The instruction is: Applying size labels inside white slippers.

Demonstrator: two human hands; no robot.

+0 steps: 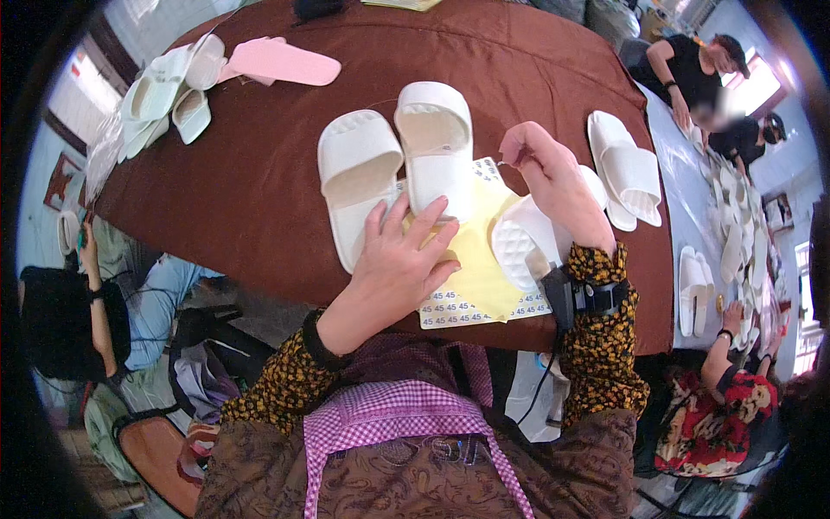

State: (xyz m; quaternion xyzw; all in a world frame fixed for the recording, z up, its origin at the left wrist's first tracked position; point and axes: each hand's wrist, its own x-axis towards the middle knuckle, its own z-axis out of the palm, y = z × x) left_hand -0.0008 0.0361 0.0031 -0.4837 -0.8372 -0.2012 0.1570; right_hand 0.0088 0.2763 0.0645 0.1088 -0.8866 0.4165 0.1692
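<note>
Two white slide slippers lie side by side in front of me: the left slipper [359, 156] and the right slipper [435, 130], toes pointing away. Across their heel ends rests my left hand [398, 255], open, with fingers spread flat. Under it is a yellow sheet of stickers [480, 242] with rows of small printed labels along its edges. My right hand [549, 177] is raised above the sheet's far corner, thumb and forefinger pinched together. Something tiny and dark shows at its fingertips, too small to name. Another white slipper [516, 246], partly hidden by my right wrist, lies on the sheet.
A brown cloth [259, 208] covers the table. At far left are pale green slippers [160, 86] and pink slippers [285, 65]. A white pair [624, 169] lies at right. Beyond, co-workers sit along another table [661, 138] with many slippers.
</note>
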